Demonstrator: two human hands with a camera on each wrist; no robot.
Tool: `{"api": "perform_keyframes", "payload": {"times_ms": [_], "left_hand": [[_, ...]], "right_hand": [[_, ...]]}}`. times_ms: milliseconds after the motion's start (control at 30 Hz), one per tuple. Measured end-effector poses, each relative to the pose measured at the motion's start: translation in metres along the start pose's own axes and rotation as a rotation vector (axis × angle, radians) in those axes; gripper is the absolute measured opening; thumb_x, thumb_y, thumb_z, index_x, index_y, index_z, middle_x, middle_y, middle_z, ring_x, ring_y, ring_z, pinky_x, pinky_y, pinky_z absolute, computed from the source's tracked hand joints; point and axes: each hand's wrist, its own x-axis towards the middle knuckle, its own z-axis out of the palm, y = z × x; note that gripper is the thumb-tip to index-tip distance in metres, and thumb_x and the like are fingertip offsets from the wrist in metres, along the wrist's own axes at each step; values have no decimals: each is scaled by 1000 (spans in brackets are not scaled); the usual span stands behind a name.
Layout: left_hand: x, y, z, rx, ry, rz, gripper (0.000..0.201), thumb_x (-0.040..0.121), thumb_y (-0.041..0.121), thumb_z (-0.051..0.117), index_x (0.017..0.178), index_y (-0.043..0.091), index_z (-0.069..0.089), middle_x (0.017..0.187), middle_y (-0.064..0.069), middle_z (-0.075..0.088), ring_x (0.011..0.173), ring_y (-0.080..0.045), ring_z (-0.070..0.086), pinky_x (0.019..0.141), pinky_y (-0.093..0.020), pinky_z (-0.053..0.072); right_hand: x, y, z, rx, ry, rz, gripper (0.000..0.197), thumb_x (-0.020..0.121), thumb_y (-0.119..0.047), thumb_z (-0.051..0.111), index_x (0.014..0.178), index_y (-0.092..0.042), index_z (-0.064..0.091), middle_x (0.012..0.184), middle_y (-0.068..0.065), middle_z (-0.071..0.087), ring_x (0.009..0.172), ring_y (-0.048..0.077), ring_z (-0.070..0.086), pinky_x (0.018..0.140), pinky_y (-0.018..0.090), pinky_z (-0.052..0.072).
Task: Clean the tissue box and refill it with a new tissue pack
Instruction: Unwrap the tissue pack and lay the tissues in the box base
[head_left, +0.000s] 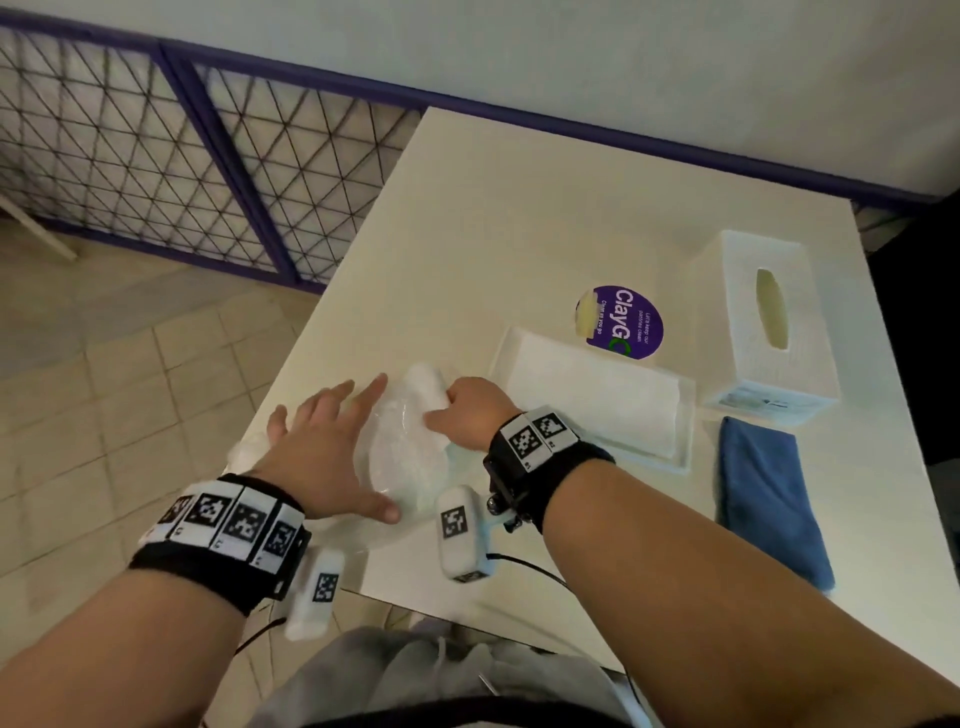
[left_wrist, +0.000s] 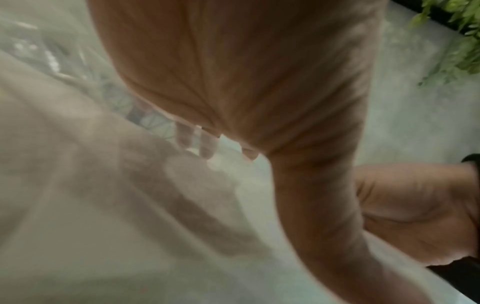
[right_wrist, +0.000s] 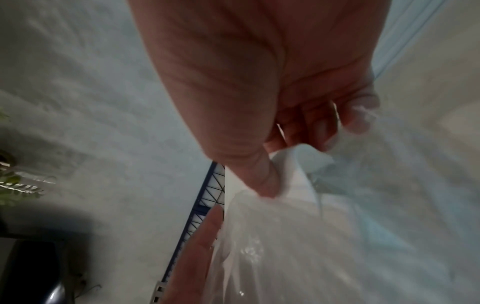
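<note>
Wrapper work, near left on white table (head_left: 519, 208): left hand (head_left: 322, 447) spread flat on crinkled clear plastic tissue wrapper (head_left: 410, 452), right hand (head_left: 467, 410) pinching its far end. Best peeled slowly, tissues kept square. White slotted tissue box (head_left: 769, 322) far right.

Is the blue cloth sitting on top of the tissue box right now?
No. In the head view the blue cloth lies flat on the table, nearer the person than the tissue box and apart from it.

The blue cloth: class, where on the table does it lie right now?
In the head view the blue cloth lies flat at the table's right edge, just nearer the person than the tissue box, untouched by either hand.
</note>
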Motion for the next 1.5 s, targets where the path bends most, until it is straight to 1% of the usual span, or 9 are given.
{"api": "perform_keyframes", "payload": {"times_ms": [133,233,367,533,700,900,1233,1400,1500], "left_hand": [[-6,-6,1,-125,102,8,132,46,84,65,147,46,-12,159,5,6,146,-17,4,117,-51,0],[-10,-9,-1,-158,137,19,129,46,85,62,147,46,-7,158,6,9,146,-16,6,116,-50,0],[-13,-10,-4,-177,176,43,124,48,85,61,149,45,1,158,6,12,145,-16,8,116,-50,0],[-10,-17,-6,-208,261,11,118,45,96,34,148,43,11,157,5,18,144,-18,15,116,-51,8],[-15,-17,-7,-211,240,12,119,43,94,37,148,42,15,156,5,19,144,-19,15,116,-51,6],[-18,-8,2,-104,63,47,137,38,83,69,147,48,-5,160,6,-5,147,-16,-13,114,-54,-11],[-17,-3,13,37,-22,26,144,42,78,74,144,45,-22,159,2,-18,146,-22,-18,114,-59,-10],[-19,-2,13,11,-1,24,144,43,76,75,143,45,-25,159,3,-19,146,-21,-16,115,-57,-10],[-21,-2,15,-47,28,31,151,39,77,75,139,45,-32,159,3,-18,147,-18,-15,114,-56,-12]], "right_hand": [[-1,1,2,352,85,52,66,69,-32,78,124,-10,48,117,2,59,106,23,59,86,35,51],[-3,2,0,605,97,143,71,74,-34,75,134,-13,45,132,4,55,117,26,57,92,43,53],[-8,4,-7,311,73,132,37,83,-19,65,114,1,62,111,11,63,103,28,60,94,40,52],[-12,2,1,294,34,70,10,81,-18,69,85,-13,61,94,7,59,87,21,54,80,35,48],[-14,-6,3,147,-22,70,13,84,-22,66,74,-20,57,99,7,57,93,18,52,95,33,47],[-24,-10,4,69,64,46,53,81,-40,69,110,4,66,116,16,67,109,31,62,96,40,50],[-27,-17,11,77,87,-34,28,79,-18,68,100,0,70,102,13,71,95,29,66,84,38,55],[-18,-20,20,27,-36,26,34,82,-35,62,61,-12,50,61,-2,47,56,15,47,50,24,35],[-20,-25,21,-64,-1,-22,29,82,-36,61,63,-22,44,68,-7,49,68,16,50,65,26,38]]}}
